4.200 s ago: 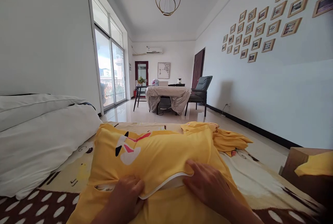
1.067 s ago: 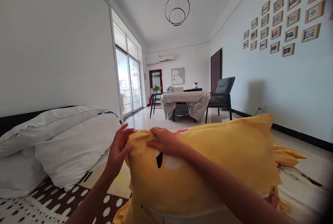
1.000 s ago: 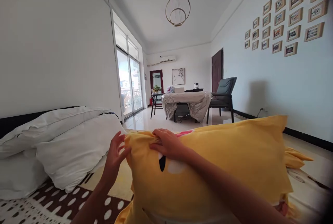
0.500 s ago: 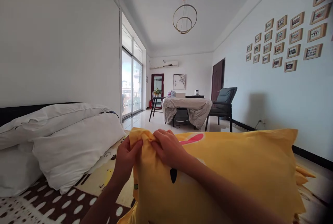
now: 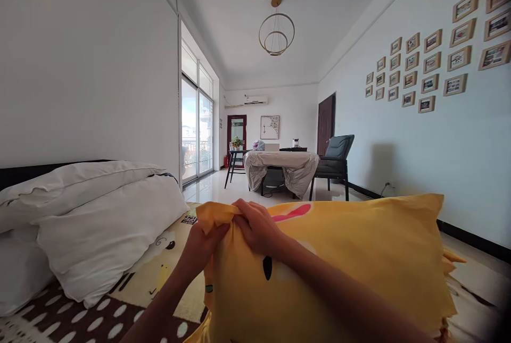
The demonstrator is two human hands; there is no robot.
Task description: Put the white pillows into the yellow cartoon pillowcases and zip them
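Observation:
A large yellow pillow with a pink mark and a black oval on its face stands in front of me. My left hand pinches the cloth at its upper left corner, the thumb pressed on the near side. Right beside it, my right hand grips the gathered top edge, fingers bent over the cloth. The two hands nearly touch. A flap of yellow cloth sticks up above the left hand. What lies inside the cover is hidden.
White pillows are piled at the left on a patterned brown and cream bedspread. Farther off stand a covered table, a black chair and a small dark stool. Framed pictures hang on the right wall.
My left hand has shifted slightly right along the cloth, closer to my right hand, and the corner flap now sticks out more to the left. The camera view has turned slightly.

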